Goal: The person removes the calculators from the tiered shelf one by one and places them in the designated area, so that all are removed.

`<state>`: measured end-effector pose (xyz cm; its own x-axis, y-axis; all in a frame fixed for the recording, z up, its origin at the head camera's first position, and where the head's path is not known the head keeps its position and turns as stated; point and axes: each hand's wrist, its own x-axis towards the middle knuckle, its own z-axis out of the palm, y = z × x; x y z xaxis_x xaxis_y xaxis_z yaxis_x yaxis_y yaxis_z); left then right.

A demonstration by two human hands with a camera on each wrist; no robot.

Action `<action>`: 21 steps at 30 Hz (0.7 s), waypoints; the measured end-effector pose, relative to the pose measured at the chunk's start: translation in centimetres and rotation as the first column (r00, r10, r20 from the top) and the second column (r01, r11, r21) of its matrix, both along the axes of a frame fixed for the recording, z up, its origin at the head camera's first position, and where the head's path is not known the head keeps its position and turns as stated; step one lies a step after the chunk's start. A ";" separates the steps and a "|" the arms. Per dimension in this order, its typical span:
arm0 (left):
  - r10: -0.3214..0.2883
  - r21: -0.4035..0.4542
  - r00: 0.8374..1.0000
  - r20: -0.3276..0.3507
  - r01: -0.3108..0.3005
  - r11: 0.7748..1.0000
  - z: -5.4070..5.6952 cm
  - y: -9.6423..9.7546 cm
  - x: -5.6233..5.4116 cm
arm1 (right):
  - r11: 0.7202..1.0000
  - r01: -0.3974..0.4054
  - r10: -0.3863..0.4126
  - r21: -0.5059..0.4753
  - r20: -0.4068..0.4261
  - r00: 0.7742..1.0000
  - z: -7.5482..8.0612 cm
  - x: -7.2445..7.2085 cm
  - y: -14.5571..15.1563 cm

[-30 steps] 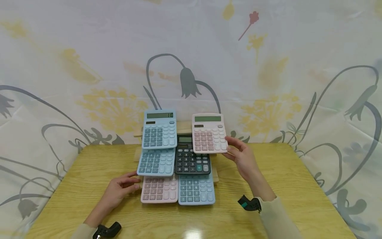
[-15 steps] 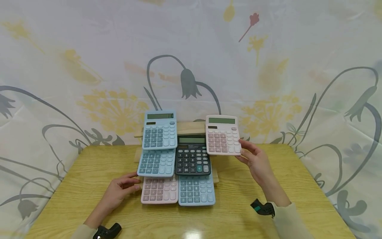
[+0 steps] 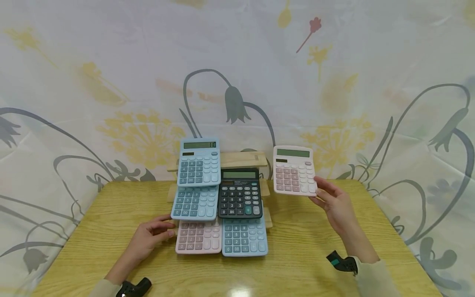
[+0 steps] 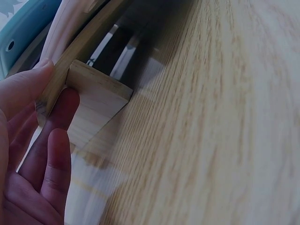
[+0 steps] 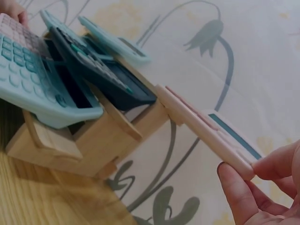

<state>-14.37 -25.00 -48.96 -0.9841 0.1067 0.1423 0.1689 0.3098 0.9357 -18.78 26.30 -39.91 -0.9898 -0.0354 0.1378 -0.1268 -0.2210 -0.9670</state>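
Note:
My right hand (image 3: 335, 208) pinches a pink calculator (image 3: 294, 170) by its lower right side, to the right of a stepped wooden stand (image 3: 245, 159). In the right wrist view, thumb and fingers grip the end of that calculator (image 5: 213, 133), seen edge-on. My left hand (image 3: 149, 236) is at the stand's lower left; in the left wrist view its thumb and fingers pinch a wooden step edge (image 4: 61, 84). On the stand lie a light blue calculator (image 3: 199, 163) on top, another blue one (image 3: 194, 202) and a black one (image 3: 239, 198) mid-level, and a pink one (image 3: 198, 236) and blue one (image 3: 245, 237) at the bottom.
The stand rests on a wood-grain table (image 3: 297, 255). Behind it hangs a pale cloth (image 3: 237, 49) printed with flowers. Black wrist cameras sit on both forearms, over cream sleeves (image 3: 375, 278).
My right hand has carried the pink calculator rightward and slightly down, away from the stand. The black calculator's display and the top step have come into view. My left hand has stayed put.

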 end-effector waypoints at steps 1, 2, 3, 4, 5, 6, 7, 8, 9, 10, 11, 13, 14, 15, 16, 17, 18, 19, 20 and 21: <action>-0.002 0.004 1.000 0.000 0.002 1.000 0.0 0.0 0.0 | 1.000 0.002 -0.002 -0.006 -0.002 1.000 -0.1 0.0 0.2; -0.003 0.007 1.000 -0.001 0.003 1.000 0.0 0.0 0.0 | 1.000 0.002 -0.002 -0.013 -0.004 1.000 -0.3 0.0 0.4; -0.003 0.009 1.000 -0.002 0.003 1.000 0.0 0.0 0.0 | 1.000 0.005 -0.005 -0.018 -0.005 1.000 -0.4 0.0 0.6; -0.003 0.012 1.000 -0.001 0.003 1.000 0.0 0.0 0.0 | 1.000 0.006 -0.006 -0.024 -0.005 1.000 -0.5 0.0 0.8; -0.003 0.014 1.000 -0.001 0.003 1.000 0.0 0.0 0.0 | 1.000 0.007 -0.007 -0.030 -0.004 1.000 -0.7 0.0 1.0; -0.004 0.013 1.000 -0.002 0.004 1.000 0.0 0.1 0.0 | 0.999 0.007 -0.007 -0.036 -0.005 1.000 -0.8 0.1 1.1; -0.004 0.013 1.000 -0.002 0.004 1.000 0.0 0.1 0.1 | 0.999 0.008 -0.008 -0.039 -0.004 1.000 -0.9 0.1 1.3; -0.002 0.012 1.000 -0.002 0.002 1.000 0.0 0.1 0.1 | 0.999 0.010 -0.011 -0.043 -0.004 1.000 -1.1 0.1 1.4; 0.000 0.013 1.000 0.000 0.000 1.000 0.1 0.1 0.1 | 0.999 0.012 -0.012 -0.043 -0.004 1.000 -1.2 0.1 1.5; 0.001 0.014 1.000 0.002 -0.001 1.000 0.1 0.1 0.1 | 0.999 0.012 -0.013 -0.045 -0.006 1.000 -1.3 0.1 1.6; 0.001 0.015 1.000 0.002 -0.001 1.000 0.1 0.1 0.1 | 0.999 0.014 -0.014 -0.042 -0.008 1.000 -1.4 0.1 1.7; 0.003 0.020 1.000 0.006 -0.003 1.000 0.1 0.1 0.1 | 0.999 0.010 -0.011 -0.044 -0.013 1.000 -1.7 0.0 1.9; 0.003 0.023 1.000 0.006 -0.003 1.000 0.1 0.1 0.1 | 0.999 0.010 -0.010 -0.042 -0.015 1.000 -1.8 0.0 2.0; 0.003 0.027 1.000 0.007 -0.003 1.000 0.1 0.2 0.1 | 0.999 0.010 -0.011 -0.038 -0.016 1.000 -1.9 0.0 2.1; 0.002 0.029 1.000 0.006 -0.002 1.000 0.0 0.2 0.1 | 0.999 0.010 -0.011 -0.039 -0.014 1.000 -2.0 0.0 2.2; 0.001 0.031 1.000 0.005 -0.001 1.000 0.0 0.2 0.1 | 0.999 0.011 -0.012 -0.036 -0.012 1.000 -2.2 0.0 2.3; 0.001 0.034 1.000 0.005 -0.001 0.999 0.0 0.2 0.1 | 0.999 0.012 -0.012 -0.039 -0.006 1.000 -2.3 0.0 2.4; 0.000 0.035 1.000 0.003 0.000 0.999 0.0 0.2 0.1 | 0.999 0.016 -0.016 -0.034 0.001 1.000 -2.5 0.0 2.4; -0.001 0.038 1.000 0.001 0.000 0.999 -0.1 0.2 0.1 | 0.999 0.018 -0.018 -0.028 0.007 1.000 -2.6 0.0 2.5; -0.001 0.040 1.000 0.000 0.001 0.999 -0.1 0.2 0.1 | 1.000 0.020 -0.020 -0.021 0.015 1.000 -2.8 0.0 2.5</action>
